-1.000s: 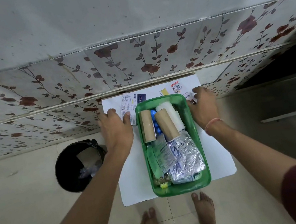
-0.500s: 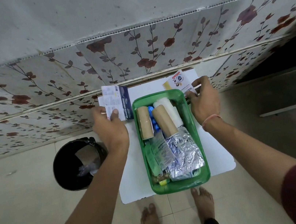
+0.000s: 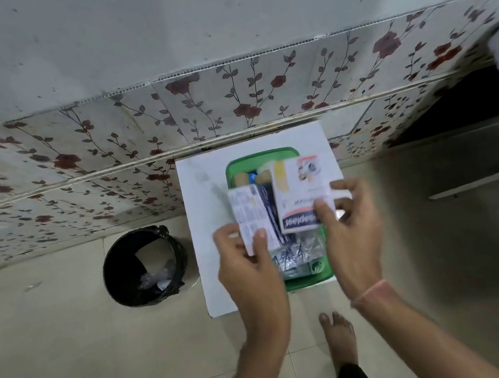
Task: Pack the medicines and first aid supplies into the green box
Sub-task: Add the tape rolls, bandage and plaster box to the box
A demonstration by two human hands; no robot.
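Beige tiled floor w/ a wall behind it: plain grey up top, rose-pattern tiles along the lower part. A white board lies on the floor against the wall base, and the green box sits on it, toward the board's right half.

Box is already loaded: tan bandage rolls at the far end, something blue betw. them, silver foil packs at the near end. Middle of the box is hidden by what the hands hold.

Left hand is over the box's left near edge, thumb pressed on the front of a white & dark-blue medicine carton, other fingers behind it; carton stands roughly upright, tilted a little left. Right hand is over the box's right near side, pinching a white plaster-strip carton betw. thumb at its near edge and fingers at its right side; red lettering shows upside down along the near edge. The two cartons are just beside each other above the box, the right one overlapping the left one's edge; can't tell if they touch. Pinkish band on the right wrist.

Black bin w/ liner and scraps stands on the floor left of the board. A bare foot shows just nearer than the box.
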